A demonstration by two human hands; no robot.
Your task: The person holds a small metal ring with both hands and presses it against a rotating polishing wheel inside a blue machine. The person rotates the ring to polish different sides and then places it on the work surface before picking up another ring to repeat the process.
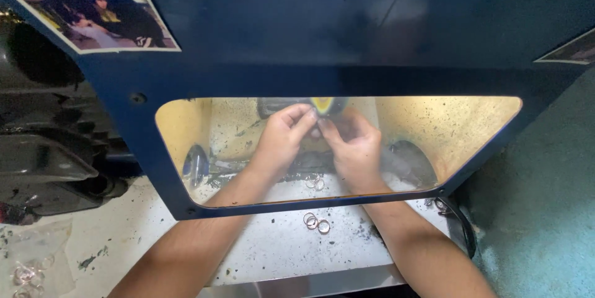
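- Centre of frame, behind the clear window of a dark blue guard panel: both hands raised together toward a small wheel with a yellow-green rim, seen at upper centre of the opening; placed behind the pane, presumably as a shield against flying grit.
- Left hand, centre-left of the opening: fingers curled inward, thumb and forefinger pinched at the tips on some small piece; piece itself too small and hidden to identify, possibly a ring.
- Right hand, centre-right of the opening: fingers likewise curled and closed, tips meeting those of the left hand just below the wheel; shares the grip on the same small piece, apparently for steadiness against the wheel.
- Just below the hands, inside the opening: a few thin metal rings lying flat on the white bench surface.
- Lower centre, outside the window: three more loose rings, touching one another, laid within easy reach between the two forearms.
- Lower left corner: a clear plastic bag with further rings, well apart from the hands.
- Dark specks of residue across the bench and the yellowish inner walls.
- Upper left corner: a printed photograph fixed to the panel.
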